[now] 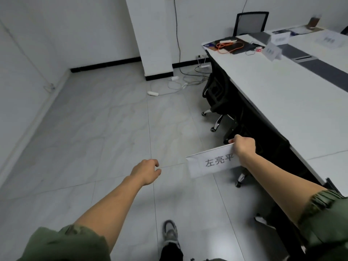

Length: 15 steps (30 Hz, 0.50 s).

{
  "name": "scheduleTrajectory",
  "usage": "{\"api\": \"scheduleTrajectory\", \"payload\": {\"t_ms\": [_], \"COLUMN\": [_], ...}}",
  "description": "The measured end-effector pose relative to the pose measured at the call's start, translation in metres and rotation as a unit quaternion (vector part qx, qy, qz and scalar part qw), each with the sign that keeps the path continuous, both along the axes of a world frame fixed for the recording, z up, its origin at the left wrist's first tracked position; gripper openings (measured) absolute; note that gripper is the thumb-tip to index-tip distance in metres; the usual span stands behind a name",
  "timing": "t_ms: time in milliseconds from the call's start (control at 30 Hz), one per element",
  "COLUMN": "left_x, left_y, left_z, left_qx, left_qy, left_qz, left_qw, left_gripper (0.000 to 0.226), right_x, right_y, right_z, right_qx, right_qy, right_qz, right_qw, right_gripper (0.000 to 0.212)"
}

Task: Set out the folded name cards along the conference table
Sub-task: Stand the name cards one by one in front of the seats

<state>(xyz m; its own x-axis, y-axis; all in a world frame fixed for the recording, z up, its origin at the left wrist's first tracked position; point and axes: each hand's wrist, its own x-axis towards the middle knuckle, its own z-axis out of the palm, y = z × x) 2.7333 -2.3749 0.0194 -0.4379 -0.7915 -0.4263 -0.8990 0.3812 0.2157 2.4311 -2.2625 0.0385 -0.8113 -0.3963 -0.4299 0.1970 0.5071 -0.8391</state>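
My right hand (pixel 243 146) pinches the top fold of a white folded name card (pixel 209 162) with black characters printed on it, held in the air over the floor just left of the conference table (pixel 293 102). Empty and loosely curled, my left hand (pixel 147 171) hangs over the floor tiles, apart from the card. Three more folded name cards stand at the table's far end: one near the left edge (pixel 272 51), one behind it (pixel 280 37), one farther right (pixel 330 40).
Black office chairs (pixel 216 91) are tucked under the table's left side, another (pixel 251 22) stands at the far end. An orange cable and dark pad (pixel 230 46) lie on the table's far corner. Power strips and cords (pixel 180 82) litter the floor by the pillar. My shoe (pixel 170 232) shows below.
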Motion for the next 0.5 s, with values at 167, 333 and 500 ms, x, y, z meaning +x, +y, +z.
{"api": "scheduleTrajectory", "payload": {"t_ms": [167,333,500], "left_x": [-0.06,-0.113,-0.187], "left_y": [-0.119,-0.236,-0.329], "left_z": [-0.014,-0.009,0.003], "left_qx": [0.009,0.008,0.003], "left_qy": [0.009,0.005,0.01], "left_qz": [-0.044,-0.088,-0.139], "left_qw": [0.999,0.996,0.99], "left_gripper": [0.041,0.042,0.042], "right_x": [-0.05,-0.096,-0.15], "right_y": [-0.092,-0.173,-0.237], "right_z": [-0.013,-0.007,0.016], "right_qx": [-0.002,0.0,-0.014], "right_qy": [0.01,0.024,0.045], "right_qz": [-0.047,-0.089,-0.141], "right_qw": [0.999,0.996,0.989], "right_gripper": [0.032,0.033,0.033]}}
